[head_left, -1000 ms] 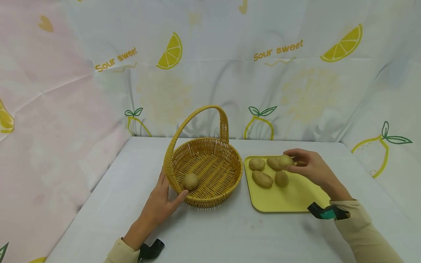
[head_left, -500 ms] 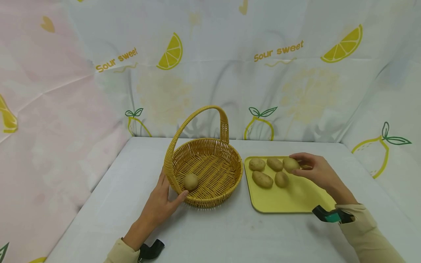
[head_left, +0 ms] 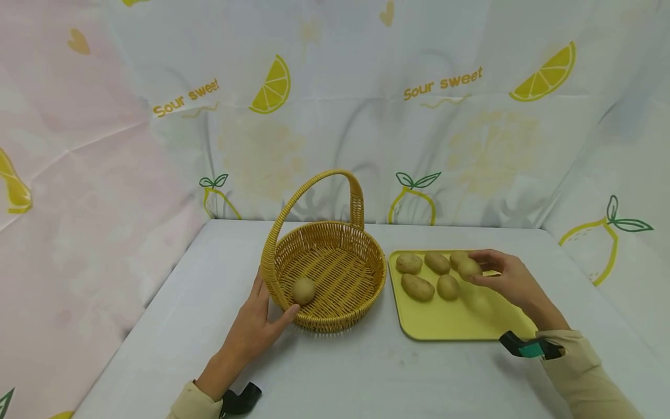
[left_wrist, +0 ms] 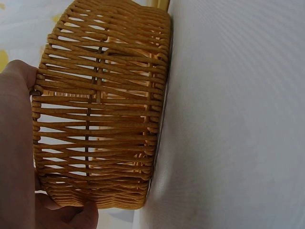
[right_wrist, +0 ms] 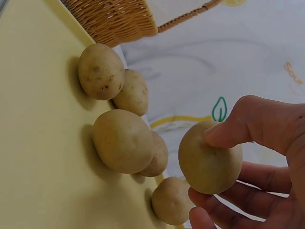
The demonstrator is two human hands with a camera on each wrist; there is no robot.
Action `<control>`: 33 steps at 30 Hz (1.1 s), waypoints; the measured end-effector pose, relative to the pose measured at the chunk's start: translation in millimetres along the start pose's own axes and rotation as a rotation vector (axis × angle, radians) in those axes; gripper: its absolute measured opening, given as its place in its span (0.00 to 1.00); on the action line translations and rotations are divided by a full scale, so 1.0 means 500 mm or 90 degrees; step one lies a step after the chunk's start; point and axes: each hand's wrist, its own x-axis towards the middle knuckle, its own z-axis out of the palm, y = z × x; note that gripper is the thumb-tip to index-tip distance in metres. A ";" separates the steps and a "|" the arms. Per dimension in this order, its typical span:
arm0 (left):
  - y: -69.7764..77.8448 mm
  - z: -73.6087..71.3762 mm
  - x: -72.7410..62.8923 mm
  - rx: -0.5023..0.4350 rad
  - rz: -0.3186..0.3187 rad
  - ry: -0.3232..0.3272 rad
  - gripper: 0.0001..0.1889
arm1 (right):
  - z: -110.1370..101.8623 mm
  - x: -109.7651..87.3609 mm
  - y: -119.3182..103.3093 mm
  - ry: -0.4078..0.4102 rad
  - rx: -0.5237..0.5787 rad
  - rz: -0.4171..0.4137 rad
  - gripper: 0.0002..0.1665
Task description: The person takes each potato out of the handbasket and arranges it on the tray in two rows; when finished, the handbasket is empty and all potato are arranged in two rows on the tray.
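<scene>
My left hand (head_left: 253,326) grips the near left side of a round wicker basket (head_left: 335,322), thumb over the rim and fingers along the outside. One potato (head_left: 303,290) lies inside the basket, close to that thumb. At the right, my right hand (head_left: 510,279) pinches another potato (right_wrist: 209,160) between thumb and fingertips, raised above the yellow tray (head_left: 445,326). Several potatoes (head_left: 417,287) lie on the tray's left and far part; one of them (head_left: 458,257) is partly hidden behind the held one. In the left wrist view the woven wall (left_wrist: 128,125) stands on the white tabletop.
An arched handle (head_left: 300,195) rises over the basket. Tray and basket stand side by side with a narrow gap on the white table (head_left: 361,372). A lemon-print cloth (head_left: 335,134) hangs behind the table and at both sides.
My right hand has shifted right and a little nearer with its potato, bringing a tray potato behind it into view. The left hand and basket have not moved.
</scene>
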 end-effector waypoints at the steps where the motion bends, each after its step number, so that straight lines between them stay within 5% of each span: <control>1: 0.000 0.000 0.000 0.001 0.001 0.000 0.53 | 0.000 -0.002 0.003 0.003 -0.003 0.002 0.27; 33: 0.001 -0.002 0.002 0.012 0.003 0.004 0.52 | 0.019 -0.003 0.062 0.001 -0.028 0.036 0.25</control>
